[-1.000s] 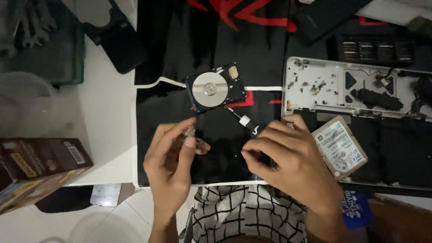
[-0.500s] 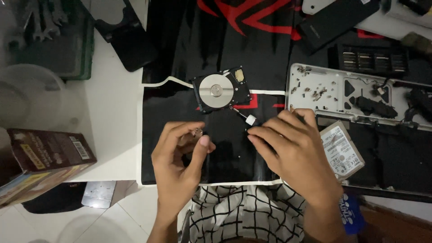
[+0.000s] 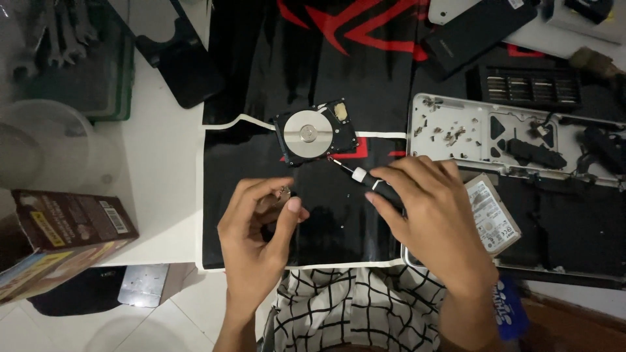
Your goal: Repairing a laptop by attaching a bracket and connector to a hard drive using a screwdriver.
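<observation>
- Head view: the right hand (image 3: 433,218) is wrapping its grip around a screwdriver (image 3: 365,179), tip touching the opened hard drive (image 3: 316,132) lying on the black mat (image 3: 261,150).
- Left hand (image 3: 257,228) is pinching a small metal part (image 3: 284,191) just beside it, over the counter (image 3: 163,163).

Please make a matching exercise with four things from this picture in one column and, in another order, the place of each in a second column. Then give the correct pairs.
Things:
1. opened black hard drive with a shiny round platter
2. small black screwdriver with a white collar
3. brown cardboard box
4. closed silver hard drive with a white label

Places:
A. at the left edge of the white table
B. in the right hand
C. beside the right hand, on its far right
D. on the black mat, above both hands

Pairs: 1-D, 2-B, 3-A, 4-C
</observation>
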